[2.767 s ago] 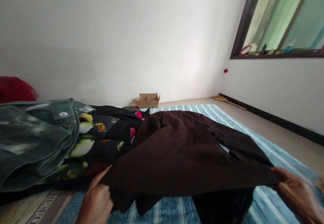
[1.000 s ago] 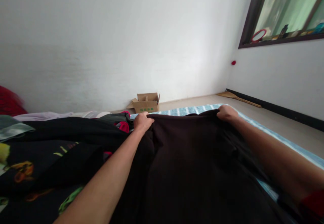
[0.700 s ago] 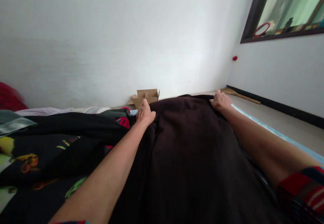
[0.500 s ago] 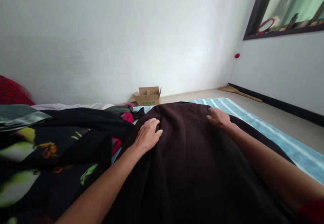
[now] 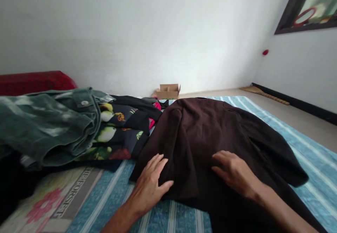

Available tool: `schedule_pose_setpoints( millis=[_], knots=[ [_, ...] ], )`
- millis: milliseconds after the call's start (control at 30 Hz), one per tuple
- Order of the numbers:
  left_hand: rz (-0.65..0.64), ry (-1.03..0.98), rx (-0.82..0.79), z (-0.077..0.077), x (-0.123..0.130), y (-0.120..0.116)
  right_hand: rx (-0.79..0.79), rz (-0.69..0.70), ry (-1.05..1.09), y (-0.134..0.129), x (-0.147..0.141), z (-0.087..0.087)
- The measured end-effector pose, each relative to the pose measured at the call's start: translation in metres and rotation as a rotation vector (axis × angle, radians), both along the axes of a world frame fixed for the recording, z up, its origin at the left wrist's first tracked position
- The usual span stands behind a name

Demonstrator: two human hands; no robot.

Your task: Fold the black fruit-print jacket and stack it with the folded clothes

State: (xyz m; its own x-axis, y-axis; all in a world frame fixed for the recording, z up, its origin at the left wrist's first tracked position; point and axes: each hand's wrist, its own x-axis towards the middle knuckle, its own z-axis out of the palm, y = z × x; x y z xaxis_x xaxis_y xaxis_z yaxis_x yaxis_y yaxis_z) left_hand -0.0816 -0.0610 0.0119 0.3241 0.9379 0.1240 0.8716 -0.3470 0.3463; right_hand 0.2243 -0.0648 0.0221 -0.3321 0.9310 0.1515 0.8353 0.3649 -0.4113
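Observation:
A dark brown long-sleeved garment (image 5: 207,134) lies spread over a blue striped sheet (image 5: 105,198). My left hand (image 5: 151,183) is over the lower edge of its left sleeve, fingers apart and holding nothing. Over the middle of the garment is my right hand (image 5: 234,171), its fingers slightly bent and nothing visible in them. Whether either palm presses on the cloth is hard to tell.
Green denim (image 5: 63,120) and a black fruit-print cloth (image 5: 113,134) are heaped at the left, before a red item (image 5: 37,82). A cardboard box (image 5: 168,91) stands by the wall. A patterned mat (image 5: 52,205) shows at lower left.
Both hands have moved back from the garment's far end toward me. The view has shifted, showing more of the left heap, the sheet and the garment's sleeves.

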Motion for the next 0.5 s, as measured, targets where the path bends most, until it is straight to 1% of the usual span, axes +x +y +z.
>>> schedule_pose_setpoints(
  millis=[67, 133, 233, 300, 400, 467, 500],
  knots=[
    [0.005, 0.047, -0.055, 0.003, 0.001, -0.007, -0.032, 0.086, 0.012, -0.025, -0.030, 0.003],
    [0.014, 0.085, -0.103, 0.005, 0.001, -0.009, -0.039, 0.135, -0.008, -0.042, -0.058, 0.002],
    [0.031, 0.109, -0.104, 0.005, 0.000, -0.008, 0.012, 0.090, -0.071, -0.054, -0.086, -0.013],
    [0.063, 0.108, -0.054, 0.003, 0.000, -0.006, 0.042, 0.037, -0.109, -0.056, -0.096, -0.028],
    [0.140, 0.111, 0.015, 0.003, 0.000, -0.004, 0.077, -0.051, -0.116, -0.057, -0.101, -0.049],
    [0.239, 0.094, 0.062, 0.012, -0.004, 0.002, 0.115, -0.118, -0.106, -0.059, -0.100, -0.056],
    [0.298, 0.083, 0.089, 0.020, -0.010, 0.007, 0.136, -0.144, -0.103, -0.059, -0.098, -0.058]
  ],
)
